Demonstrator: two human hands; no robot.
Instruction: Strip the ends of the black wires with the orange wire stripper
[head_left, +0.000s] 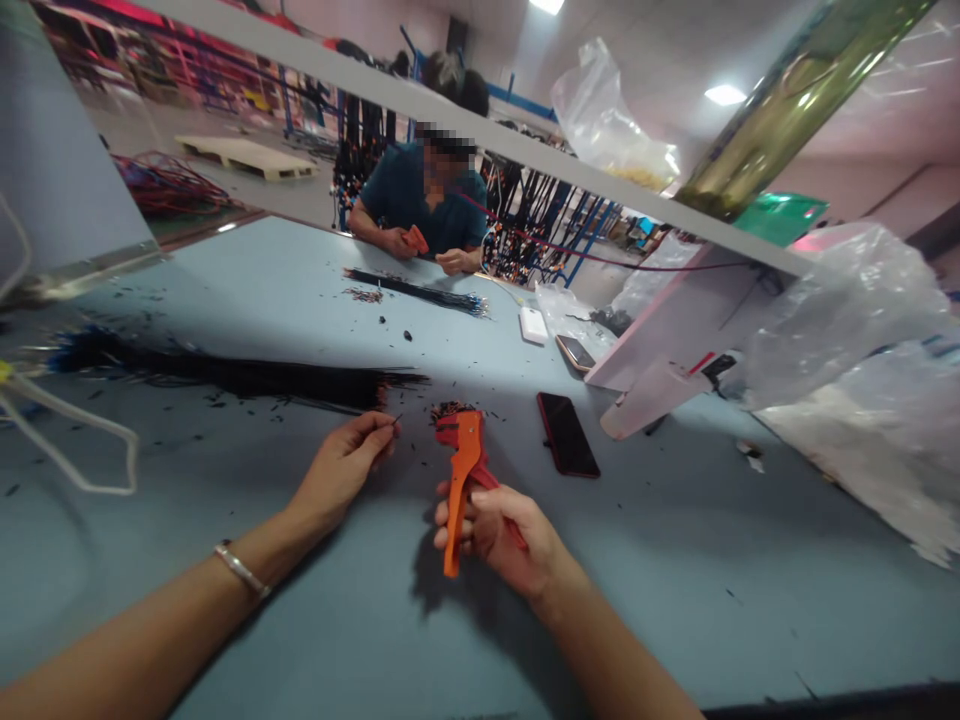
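Observation:
My right hand (510, 535) is wrapped round the handles of an orange and red wire stripper (466, 450), its jaws pointing away from me. To its left, my left hand (352, 455) pinches a thin black wire (397, 420), whose short tip sticks out past the fingers towards the stripper's jaws without touching them. Just beyond that hand lies a long bundle of black wires (247, 377), with blue ends at the far left. A small heap of cut scraps (452, 409) sits on the table behind the stripper's head.
Across the blue-grey table (315, 620) sits a person (420, 200) holding an orange tool, with a smaller wire bundle (420, 289) before them. A dark phone (568, 434), a white tube (652, 395) and plastic bags (847, 320) lie right. A white wire loop (82, 480) stands left.

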